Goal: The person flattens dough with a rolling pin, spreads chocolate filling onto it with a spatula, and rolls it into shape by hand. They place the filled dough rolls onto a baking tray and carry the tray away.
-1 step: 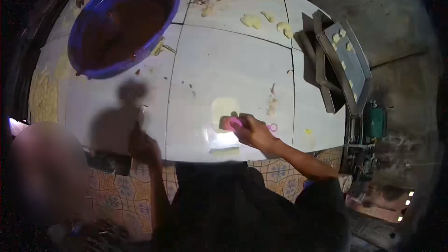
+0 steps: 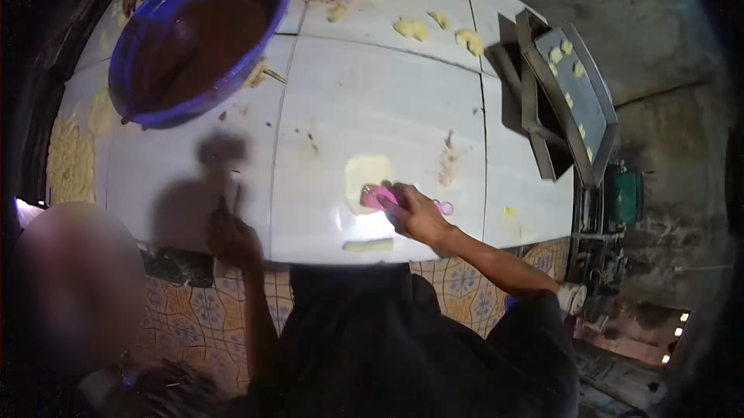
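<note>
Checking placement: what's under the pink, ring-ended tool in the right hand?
The tip of the pink tool is over a pale, flat, squarish dough sheet on the white tiled table. Dough beneath is covered; the right hand hides the tool's middle.

Right grip (image 2: 418, 216) holds pink scoop (image 2: 381, 199), apparently.

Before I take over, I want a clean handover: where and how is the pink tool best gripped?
Probably pinch the pink tool by its ringed end, coming from the right: that end juts past the right hand, while the other is over the dough sheet.
</note>
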`<control>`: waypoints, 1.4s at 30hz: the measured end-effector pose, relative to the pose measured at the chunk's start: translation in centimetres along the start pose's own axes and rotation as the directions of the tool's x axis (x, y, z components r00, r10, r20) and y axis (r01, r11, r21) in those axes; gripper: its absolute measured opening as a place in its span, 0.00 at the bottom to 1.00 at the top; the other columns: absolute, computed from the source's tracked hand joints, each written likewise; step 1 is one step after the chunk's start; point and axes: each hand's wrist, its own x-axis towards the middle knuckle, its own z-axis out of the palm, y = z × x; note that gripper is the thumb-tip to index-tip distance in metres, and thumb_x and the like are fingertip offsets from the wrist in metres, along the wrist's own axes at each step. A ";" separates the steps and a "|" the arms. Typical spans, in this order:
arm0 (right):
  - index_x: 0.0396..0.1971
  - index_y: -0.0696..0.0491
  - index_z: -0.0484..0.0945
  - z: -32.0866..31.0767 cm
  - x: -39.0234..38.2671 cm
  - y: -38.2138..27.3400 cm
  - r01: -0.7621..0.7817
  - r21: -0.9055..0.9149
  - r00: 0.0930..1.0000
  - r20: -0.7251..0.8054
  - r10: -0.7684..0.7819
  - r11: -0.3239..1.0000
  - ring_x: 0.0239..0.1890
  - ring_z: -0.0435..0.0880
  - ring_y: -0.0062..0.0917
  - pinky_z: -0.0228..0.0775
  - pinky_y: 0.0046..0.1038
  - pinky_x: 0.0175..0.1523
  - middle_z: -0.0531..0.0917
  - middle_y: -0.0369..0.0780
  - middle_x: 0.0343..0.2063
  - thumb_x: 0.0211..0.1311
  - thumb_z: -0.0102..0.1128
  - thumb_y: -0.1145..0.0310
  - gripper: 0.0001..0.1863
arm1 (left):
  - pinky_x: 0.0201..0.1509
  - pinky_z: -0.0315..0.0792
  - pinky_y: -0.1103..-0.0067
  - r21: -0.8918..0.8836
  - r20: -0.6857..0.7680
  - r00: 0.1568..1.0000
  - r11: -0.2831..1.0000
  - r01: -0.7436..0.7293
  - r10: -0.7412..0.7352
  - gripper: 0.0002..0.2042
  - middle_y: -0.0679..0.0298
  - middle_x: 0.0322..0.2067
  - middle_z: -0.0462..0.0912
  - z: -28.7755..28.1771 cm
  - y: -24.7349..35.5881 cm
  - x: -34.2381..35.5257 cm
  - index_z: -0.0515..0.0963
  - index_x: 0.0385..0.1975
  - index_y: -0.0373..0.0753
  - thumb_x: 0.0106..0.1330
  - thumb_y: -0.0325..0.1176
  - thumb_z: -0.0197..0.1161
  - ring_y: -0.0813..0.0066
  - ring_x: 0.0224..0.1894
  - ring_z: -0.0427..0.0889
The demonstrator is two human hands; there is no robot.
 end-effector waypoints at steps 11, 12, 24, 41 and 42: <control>0.54 0.58 0.74 -2.5 0.5 3.6 0.131 -0.389 0.959 0.284 -0.016 0.912 0.44 0.82 0.47 0.78 0.41 0.43 0.79 0.55 0.47 0.68 0.57 0.53 0.25 | 0.54 0.72 0.62 -0.009 -0.075 0.994 0.997 -0.082 0.081 0.21 0.55 0.48 0.83 1.4 -1.6 -0.8 0.76 0.60 0.43 0.66 0.29 0.57 0.56 0.51 0.79; 0.49 0.56 0.79 -6.3 0.6 -2.0 -0.072 -0.306 0.935 0.309 0.171 0.949 0.43 0.82 0.47 0.75 0.39 0.49 0.82 0.54 0.42 0.69 0.56 0.49 0.24 | 0.55 0.72 0.62 0.007 -0.077 0.995 0.998 -0.065 0.065 0.21 0.56 0.48 0.83 2.1 -2.5 -1.4 0.76 0.60 0.43 0.67 0.30 0.56 0.57 0.52 0.79; 0.39 0.56 0.81 -3.6 19.8 -3.6 0.238 -0.224 0.970 0.004 -0.243 0.945 0.40 0.82 0.49 0.75 0.43 0.47 0.84 0.50 0.35 0.56 0.65 0.61 0.15 | 0.61 0.68 0.60 -0.034 0.051 0.997 0.998 -0.054 0.056 0.21 0.52 0.51 0.79 0.6 -1.3 -0.3 0.74 0.58 0.37 0.64 0.27 0.55 0.49 0.55 0.76; 0.43 0.57 0.84 -2.1 10.7 -2.8 0.253 0.086 0.948 0.176 -0.264 0.964 0.50 0.82 0.40 0.77 0.37 0.56 0.83 0.45 0.47 0.57 0.65 0.76 0.13 | 0.62 0.62 0.55 -0.719 0.097 0.944 0.678 -0.154 0.317 0.21 0.51 0.47 0.77 -3.8 8.7 5.5 0.76 0.56 0.35 0.61 0.22 0.60 0.48 0.55 0.71; 0.43 0.57 0.84 -1.0 9.4 -1.3 0.355 0.038 0.929 0.099 -0.357 0.934 0.50 0.82 0.40 0.76 0.37 0.56 0.83 0.45 0.47 0.55 0.65 0.77 0.14 | 0.61 0.64 0.56 -0.751 0.108 0.909 0.632 -0.191 0.403 0.17 0.52 0.46 0.77 -4.7 10.4 5.1 0.79 0.49 0.33 0.58 0.21 0.62 0.50 0.54 0.72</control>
